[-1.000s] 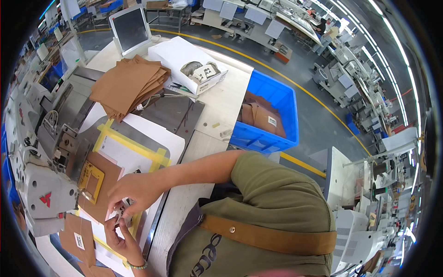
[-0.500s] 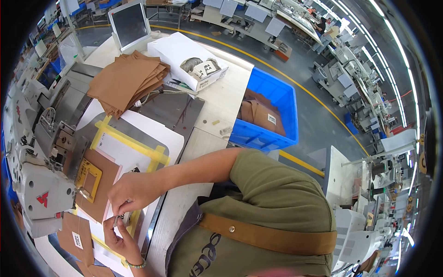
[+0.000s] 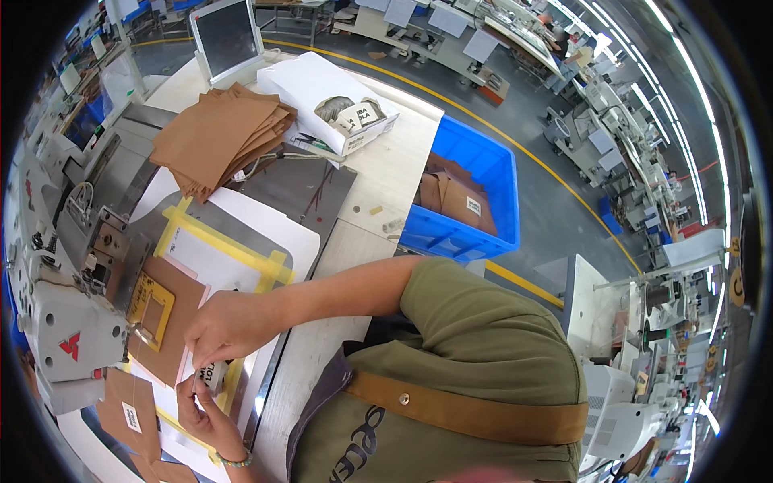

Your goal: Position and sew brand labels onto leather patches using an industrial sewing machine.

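A small white fabric label [image 3: 211,377] with black print is between my hands, its printed side showing. My left hand [image 3: 205,419] pinches its edge between thumb and fingers. From above, my right hand [image 3: 229,324] closes its fingertips at the label's upper edge; the exact grip is partly hidden by the fingers. Just to the left lies a brown panel [image 3: 182,322] on the work surface, beneath a yellow rectangular frame [image 3: 153,309] at the head of a white sewing machine [image 3: 72,334]. Another brown piece [image 3: 121,402], bearing a sewn-on white label, lies below the machine head.
A stack of brown panels [image 3: 213,137] sits farther back, beside a white box [image 3: 322,97] of labels. A blue crate [image 3: 503,185] with brown pieces stands beyond the table edge. Yellow tape [image 3: 229,251] borders the white sheet. A screen [image 3: 227,42] stands behind.
The label has turned so that its printed face shows more between my hands. My right hand has shifted slightly left and down; both hands stay close together.
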### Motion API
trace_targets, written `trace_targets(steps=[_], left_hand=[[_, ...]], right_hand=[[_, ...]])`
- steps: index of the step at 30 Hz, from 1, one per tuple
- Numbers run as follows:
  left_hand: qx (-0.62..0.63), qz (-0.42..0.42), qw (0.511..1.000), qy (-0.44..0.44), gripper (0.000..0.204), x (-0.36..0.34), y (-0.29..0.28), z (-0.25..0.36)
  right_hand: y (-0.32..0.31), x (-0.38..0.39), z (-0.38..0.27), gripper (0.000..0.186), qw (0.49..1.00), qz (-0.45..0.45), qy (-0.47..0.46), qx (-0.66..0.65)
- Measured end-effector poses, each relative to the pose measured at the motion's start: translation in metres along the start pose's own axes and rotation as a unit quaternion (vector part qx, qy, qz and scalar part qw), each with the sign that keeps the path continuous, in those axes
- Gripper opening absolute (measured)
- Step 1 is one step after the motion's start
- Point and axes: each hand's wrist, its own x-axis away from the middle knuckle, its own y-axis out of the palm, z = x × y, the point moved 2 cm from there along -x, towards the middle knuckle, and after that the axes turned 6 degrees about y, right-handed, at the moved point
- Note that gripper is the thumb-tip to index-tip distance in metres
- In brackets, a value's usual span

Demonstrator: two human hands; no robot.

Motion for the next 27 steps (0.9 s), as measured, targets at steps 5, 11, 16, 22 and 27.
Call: trace_targets(steps=[5,11,16,22,27], left_hand=[[-0.013,0.002,1.000,-0.012,0.020,0.000,-0.002,0.000],[0.000,-0.006,0.999,0.039,0.015,-0.020,-0.009,0.021],[-0.097,-0.025,0.995,0.015,0.023,-0.022,-0.040,0.025],[-0.135,-0.067,0.987,0.051,0.026,-0.011,-0.045,0.034],[-0.228,-0.116,0.964,0.079,0.041,-0.017,-0.046,0.023]], right_hand=[[-0.004,-0.004,-0.008,0.008,1.000,-0.002,0.027,0.013],[-0.037,-0.022,-0.018,0.010,0.999,0.009,0.001,-0.039],[-0.057,-0.047,0.031,0.017,0.965,-0.069,0.248,-0.047],[-0.044,-0.073,0.065,0.024,0.915,-0.138,0.364,-0.107],[-0.010,-0.110,0.095,0.022,0.934,-0.185,0.306,0.008]])
